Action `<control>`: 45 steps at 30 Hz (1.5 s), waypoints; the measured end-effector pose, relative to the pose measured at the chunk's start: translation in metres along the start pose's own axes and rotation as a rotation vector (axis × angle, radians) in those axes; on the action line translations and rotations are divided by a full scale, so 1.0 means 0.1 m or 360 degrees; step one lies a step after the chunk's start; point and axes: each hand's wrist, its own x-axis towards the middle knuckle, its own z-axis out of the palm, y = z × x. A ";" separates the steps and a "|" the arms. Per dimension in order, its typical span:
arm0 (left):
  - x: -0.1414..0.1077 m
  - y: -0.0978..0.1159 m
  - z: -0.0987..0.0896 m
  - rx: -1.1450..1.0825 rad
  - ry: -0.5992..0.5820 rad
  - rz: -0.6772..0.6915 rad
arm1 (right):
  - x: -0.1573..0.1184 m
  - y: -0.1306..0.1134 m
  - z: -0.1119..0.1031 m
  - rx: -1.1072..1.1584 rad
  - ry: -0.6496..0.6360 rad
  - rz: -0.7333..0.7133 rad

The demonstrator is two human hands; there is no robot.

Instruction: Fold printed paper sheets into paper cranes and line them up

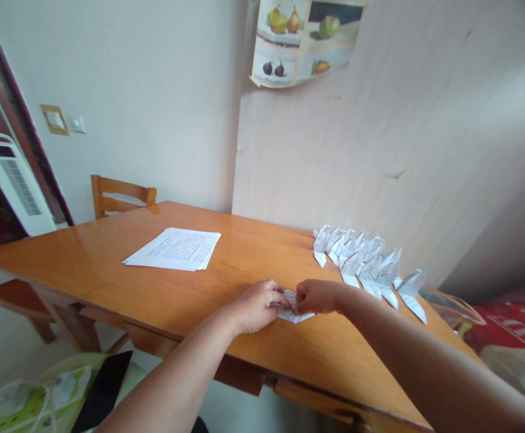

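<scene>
A small piece of folded printed paper (293,316) lies on the wooden table (253,255) near its front edge. My left hand (258,305) holds down its left side, fingers bent and pressed together over the paper. From the right, my right hand (319,296) is closed with its fingertips on the paper's upper right part. Both hands partly cover the paper, so its full shape is hidden. Several folded paper figures (368,258) with upright points stand in rows to the right. A stack of printed sheets (176,248) rests on the left half of the table.
A wooden chair (124,193) stands behind the table, and a stool (23,300) is at its left. A black flat object (102,391) lies on a green surface at lower left. Red bags (510,325) sit beyond the right edge. The wall borders the table's back.
</scene>
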 end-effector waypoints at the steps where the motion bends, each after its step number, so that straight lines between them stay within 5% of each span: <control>1: 0.00 0.00 0.00 0.0012 0.0008 0.0000 | -0.01 0.00 -0.01 -0.0035 0.0035 0.0024; 11: -0.02 -0.02 0.01 -0.0025 0.0033 -0.0010 | -0.11 0.27 -0.03 -0.0032 0.0138 0.0142; 20: -0.06 0.02 0.01 -0.0025 0.0055 -0.0089 | -0.17 0.51 0.12 0.0442 0.0197 -0.0006; 31: -0.13 0.20 -0.02 0.0062 0.0103 -0.0163 | -0.08 0.64 0.21 0.0827 0.0735 -0.0357; 39: -0.12 0.28 -0.03 0.0552 0.0220 0.0002 | -0.11 0.55 0.27 0.0722 0.0705 -0.0411; 45: -0.11 0.55 0.08 0.0797 0.0207 -0.0175 | -0.17 0.45 0.30 0.0896 0.0515 -0.0298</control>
